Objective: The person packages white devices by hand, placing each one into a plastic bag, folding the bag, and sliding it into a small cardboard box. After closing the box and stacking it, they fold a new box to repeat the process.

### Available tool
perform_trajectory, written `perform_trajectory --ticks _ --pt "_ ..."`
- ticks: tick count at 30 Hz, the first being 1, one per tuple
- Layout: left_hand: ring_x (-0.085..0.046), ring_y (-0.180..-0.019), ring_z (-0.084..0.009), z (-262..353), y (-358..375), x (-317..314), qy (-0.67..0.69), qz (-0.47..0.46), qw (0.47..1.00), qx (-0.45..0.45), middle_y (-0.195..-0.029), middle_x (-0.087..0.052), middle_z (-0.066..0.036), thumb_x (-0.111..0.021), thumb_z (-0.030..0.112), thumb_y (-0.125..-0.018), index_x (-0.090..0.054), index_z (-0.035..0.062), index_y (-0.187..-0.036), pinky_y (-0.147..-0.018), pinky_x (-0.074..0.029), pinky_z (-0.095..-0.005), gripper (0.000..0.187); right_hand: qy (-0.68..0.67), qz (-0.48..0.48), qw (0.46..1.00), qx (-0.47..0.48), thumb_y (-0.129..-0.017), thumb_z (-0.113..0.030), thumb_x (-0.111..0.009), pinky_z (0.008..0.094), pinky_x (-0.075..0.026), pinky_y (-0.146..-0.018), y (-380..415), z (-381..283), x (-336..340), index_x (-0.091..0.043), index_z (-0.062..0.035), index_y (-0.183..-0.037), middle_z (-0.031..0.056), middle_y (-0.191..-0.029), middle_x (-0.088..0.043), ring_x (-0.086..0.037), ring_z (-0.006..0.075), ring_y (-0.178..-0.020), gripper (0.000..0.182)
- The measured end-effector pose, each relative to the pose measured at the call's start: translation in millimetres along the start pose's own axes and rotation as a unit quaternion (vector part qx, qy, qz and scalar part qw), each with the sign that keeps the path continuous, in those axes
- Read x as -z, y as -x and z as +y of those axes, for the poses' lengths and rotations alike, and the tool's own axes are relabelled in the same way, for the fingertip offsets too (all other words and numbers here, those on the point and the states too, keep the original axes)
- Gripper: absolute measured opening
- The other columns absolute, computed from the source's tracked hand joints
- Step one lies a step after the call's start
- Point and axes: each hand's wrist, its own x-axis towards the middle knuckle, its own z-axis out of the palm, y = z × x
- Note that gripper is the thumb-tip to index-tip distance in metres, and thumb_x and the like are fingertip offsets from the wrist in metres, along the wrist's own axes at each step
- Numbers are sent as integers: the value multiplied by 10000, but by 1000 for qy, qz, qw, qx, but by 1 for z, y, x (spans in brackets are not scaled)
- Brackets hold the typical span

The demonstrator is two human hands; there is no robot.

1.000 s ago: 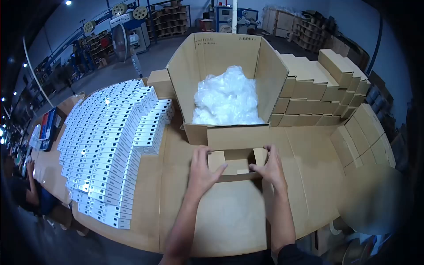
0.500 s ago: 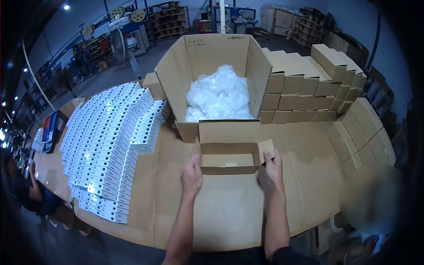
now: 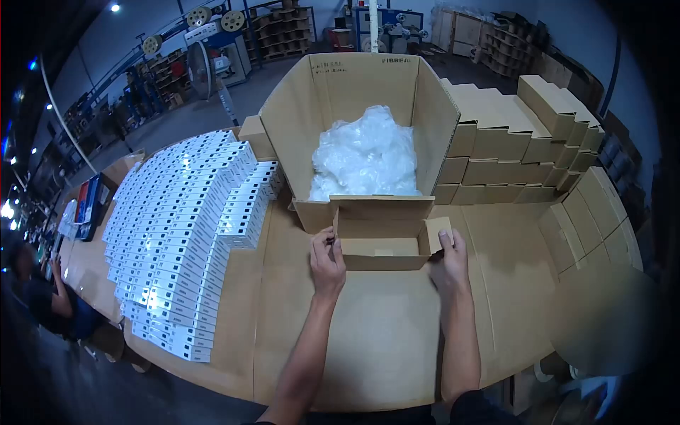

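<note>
A small open cardboard box [image 3: 386, 263] lies in front of me, its long back flap raised against the big carton and a side flap folded out at the right. My left hand [image 3: 328, 263] is closed at the box's left side, fingers curled by the edge. My right hand [image 3: 453, 262] pinches the right side flap, thumb on the flap's inner face. Inside the box I see only a small pale patch near the front wall.
A large carton [image 3: 283, 134] holds clear plastic bags [image 3: 368, 156]. Many white labelled boxes [image 3: 177, 234] are stacked at left. Closed brown boxes [image 3: 499, 145] pile up at right, with more [image 3: 598, 202] along the right edge. Another person [image 3: 53, 297] is at far left.
The view has shifted a little, so most things sit further right. My left hand has curled its fingers at the left edge. The right side flap stands out more widely.
</note>
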Motion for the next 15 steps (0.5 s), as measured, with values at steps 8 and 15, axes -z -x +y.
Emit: perform_trajectory --ticks 8,15 --pt "-606 -1089 -350 2 4 7 -59 -24 997 35 -1216 -565 -229 -563 69 -1034 -472 -41 -1187 -910 -554 -419 210 -88 23 994 -63 -1065 -225 -587 388 -580 -807 -1 14 7 -579 23 -1176 94 -1059 -690 -679 172 -934 271" --pt "-577 -1170 -297 11 5 27 12 -57 998 26 -1257 -535 -192 -622 169 -1026 -467 -21 -1257 -1007 -500 -416 337 255 67 963 61 -988 -206 -705 364 -521 -831 15 -23 -16 -535 21 -1247 147 -1122 -649 -629 246 -1032 384"
